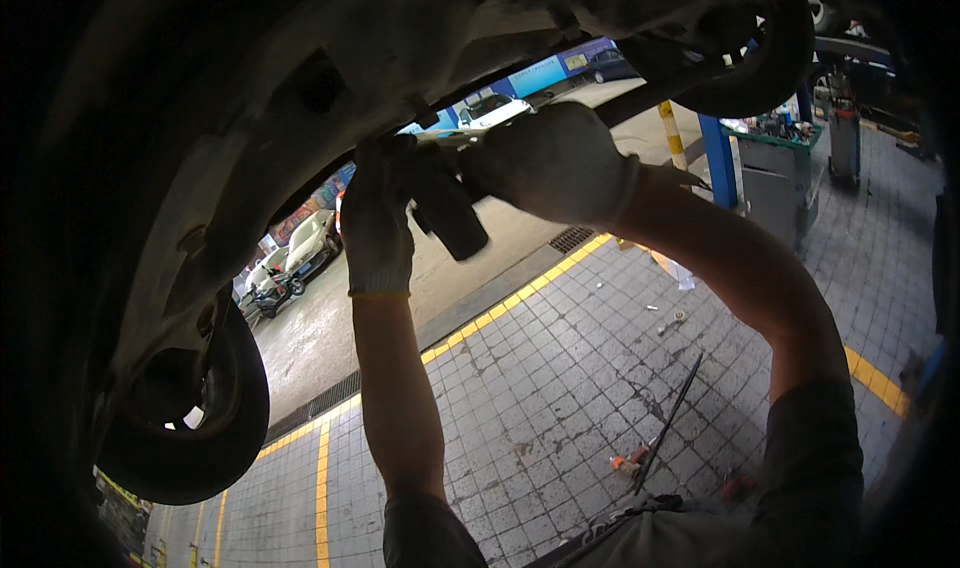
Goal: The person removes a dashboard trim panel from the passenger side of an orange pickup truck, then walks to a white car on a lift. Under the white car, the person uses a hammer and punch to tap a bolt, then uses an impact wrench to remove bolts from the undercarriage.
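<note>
Both hands wear pale work gloves and are raised against the dark underside of a lifted vehicle (pixel 330 98). My left hand (pixel 380 223) points upward, its fingertips lost in shadow close to the underbody. Between the hands a dark, thick-barrelled tool (pixel 450 216) slants downward; its exact kind is too dark to tell. My right hand (pixel 560 163) is closed in a fist at the tool's upper end, with the forearm bent in from the right. Shadow hides where the tool meets the underbody.
Wheels (pixel 190 408) hang at the left and upper right. A blue lift post (pixel 718 163) stands beside a grey tool cart (pixel 775 178). On the tiled floor lie a long dark bar (pixel 670 418) and an orange-red item (pixel 628 463). Parked cars (pixel 305 243) stand beyond.
</note>
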